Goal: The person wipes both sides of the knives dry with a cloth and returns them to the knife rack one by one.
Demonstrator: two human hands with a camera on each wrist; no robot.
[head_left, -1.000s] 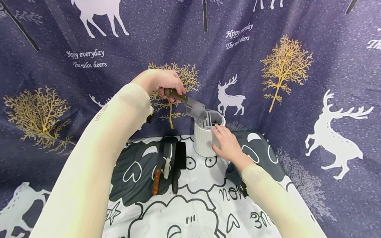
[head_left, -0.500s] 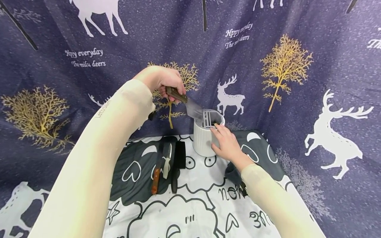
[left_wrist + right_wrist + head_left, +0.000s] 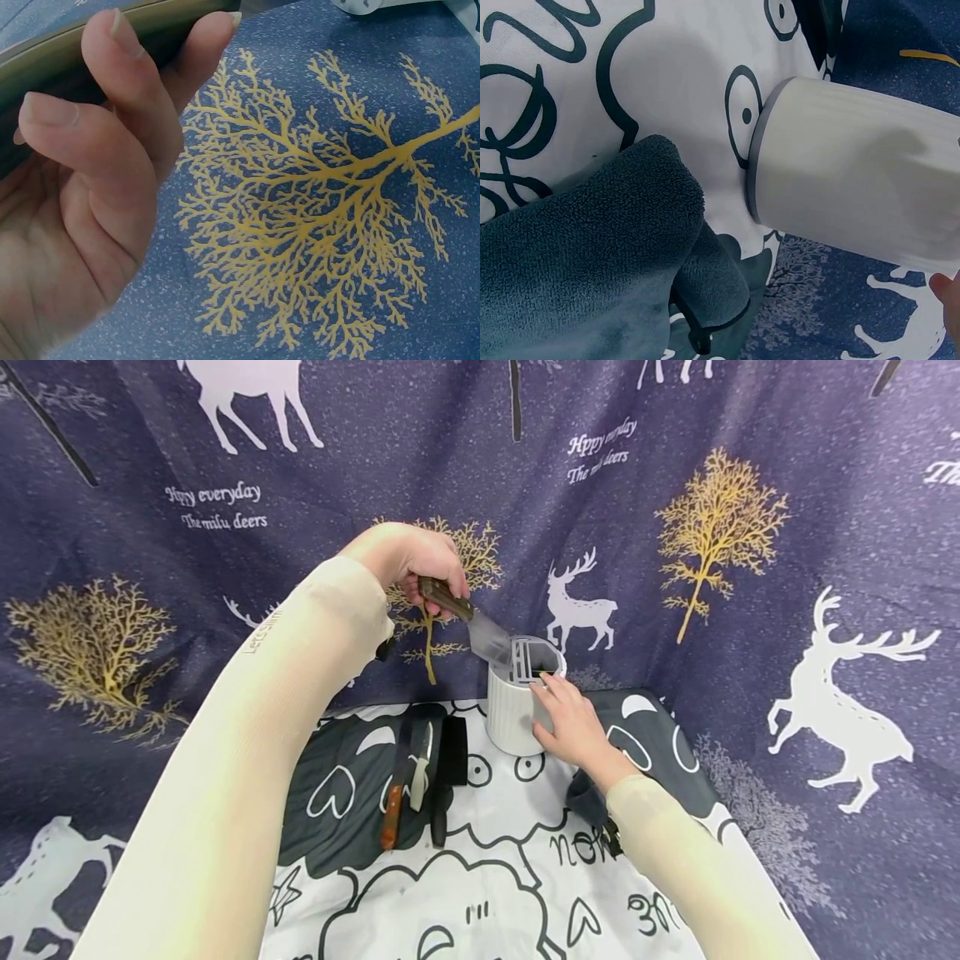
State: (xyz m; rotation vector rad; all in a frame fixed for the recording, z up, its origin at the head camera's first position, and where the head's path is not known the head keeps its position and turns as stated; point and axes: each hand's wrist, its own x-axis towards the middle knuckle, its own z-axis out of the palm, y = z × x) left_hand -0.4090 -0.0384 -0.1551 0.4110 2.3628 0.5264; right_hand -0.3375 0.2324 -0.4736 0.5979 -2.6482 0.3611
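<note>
In the head view my left hand (image 3: 433, 562) grips the dark wooden handle of a cleaver (image 3: 490, 638). The cleaver's wide blade slants down to the right, its lower end inside the slotted top of a white ribbed knife holder (image 3: 512, 720). Up close in the left wrist view, curled fingers hold the cleaver handle (image 3: 56, 52). My right hand (image 3: 573, 720) rests against the holder's right side, fingers extended to its rim. The right wrist view shows the holder (image 3: 847, 172) standing on the cloth, with only a bit of the hand at the edge.
Left of the holder lie a knife with a brown handle (image 3: 392, 818), a knife with a pale handle (image 3: 421, 785) and a black-handled cleaver (image 3: 452, 752). A dark teal towel (image 3: 592, 232) lies below my right wrist. A patterned curtain (image 3: 750, 693) rises behind the holder.
The cleaver blade has gone down and its lower end has sunk into the holder's top. My left hand has shifted only slightly. The right hand stays on the holder.
</note>
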